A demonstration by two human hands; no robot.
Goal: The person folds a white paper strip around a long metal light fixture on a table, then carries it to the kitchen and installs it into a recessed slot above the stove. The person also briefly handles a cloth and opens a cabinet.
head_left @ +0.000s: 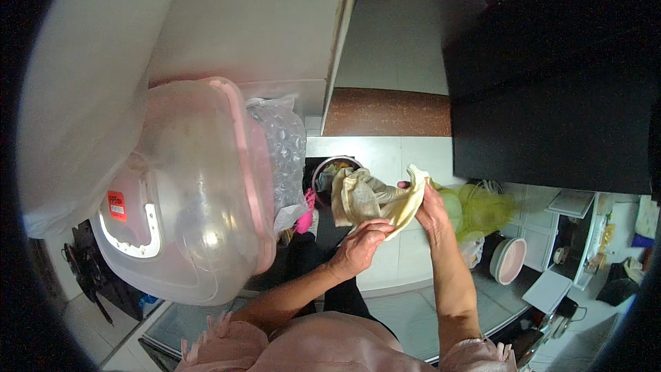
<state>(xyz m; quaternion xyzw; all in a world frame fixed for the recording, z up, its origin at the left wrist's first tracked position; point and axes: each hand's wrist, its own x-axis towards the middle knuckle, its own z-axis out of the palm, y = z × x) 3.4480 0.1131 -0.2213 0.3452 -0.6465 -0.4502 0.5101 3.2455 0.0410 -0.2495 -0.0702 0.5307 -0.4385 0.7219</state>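
A cream cloth [361,198], perhaps a garment with a thick pale band along one edge, hangs stretched between my hands. My left hand [361,246] pinches the near end of the band. The other end is gripped by my right hand [432,211], farther off and to the right. The cloth's loose, creased part droops to the left, beside and partly over a round bin [316,178] with a pinkish rim. Crumpled stuff shows inside the bin. What kind of cloth article it is, I cannot tell for sure.
A large clear plastic box [200,186] with pink edging stands close on the left, bubble wrap [286,145] beside it. On the right are a yellow-green bag [485,207], a pink-rimmed basin [511,262] and a tall black cabinet [551,96]. A brown threshold [385,114] crosses the doorway ahead.
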